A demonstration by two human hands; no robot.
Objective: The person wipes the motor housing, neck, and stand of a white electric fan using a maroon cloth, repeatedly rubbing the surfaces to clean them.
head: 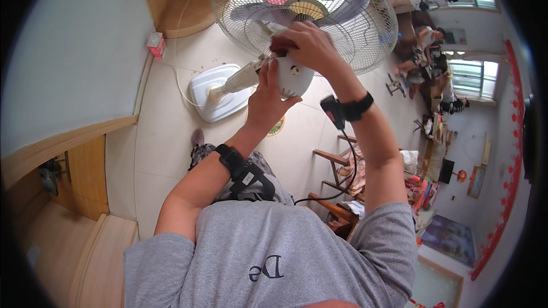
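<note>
A standing fan is before me, its round wire guard (pixel 368 53) at the top of the view and its white motor housing (pixel 295 78) turned towards me. My left hand (pixel 269 102) grips the side of the housing near the pole (pixel 242 78), thumb spread below it. In my right hand (pixel 312 47) is a dark red cloth (pixel 282 44), pressed at the top of the housing, close behind the guard. Blurred grey blades show through the wires. The pole runs down to a white square base (pixel 218 105) on the tiled floor. Fingers partly hide the cloth.
A white cord (pixel 176 60) trails from the base to a wooden corner shelf (pixel 188 13). Near the wall stands a small pink box (pixel 156 45). Wooden chairs (pixel 336 158) are at my right. Several people (pixel 428 38) are farther off by the windows. A black cable (pixel 354 158) hangs from my right wrist.
</note>
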